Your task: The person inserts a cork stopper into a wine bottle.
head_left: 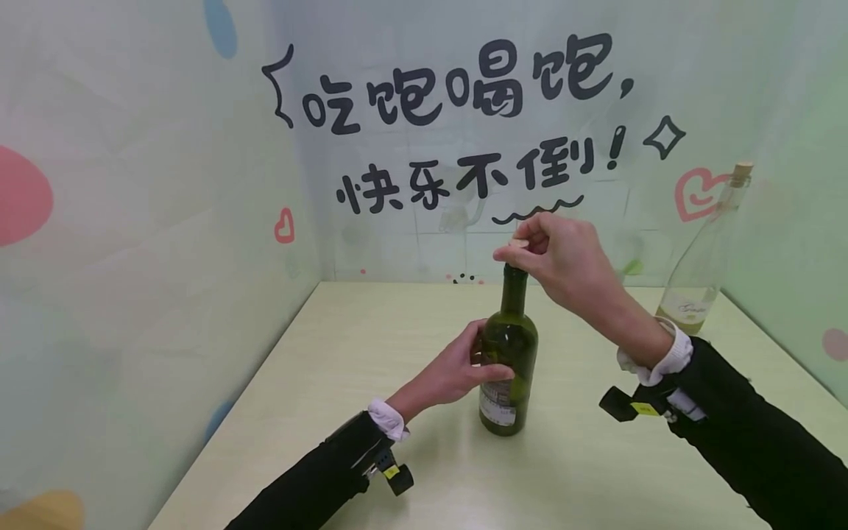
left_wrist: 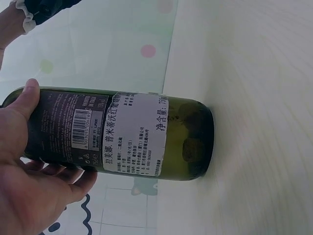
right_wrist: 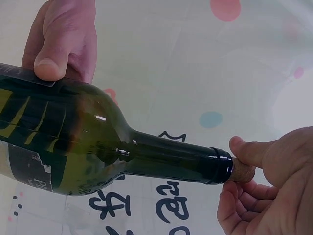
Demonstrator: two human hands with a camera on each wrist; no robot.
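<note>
A green glass wine bottle (head_left: pixel 509 342) stands upright on the table, with a dark label and a white printed sticker (left_wrist: pixel 136 134). My left hand (head_left: pixel 457 368) grips its body from the left, thumb across the label and fingers curled behind. At the bottle's mouth, my right hand (head_left: pixel 563 258) pinches a cork (right_wrist: pixel 243 170) between thumb and fingers. In the right wrist view the cork's lower end meets the rim of the neck (right_wrist: pixel 176 156), and its outer part sticks out between the fingertips.
A clear bottle (head_left: pixel 695 272) with a cork in its top and some pale liquid stands at the table's back right, beyond my right forearm. The pale wooden table (head_left: pixel 371 331) meets printed walls on its left, back and right sides.
</note>
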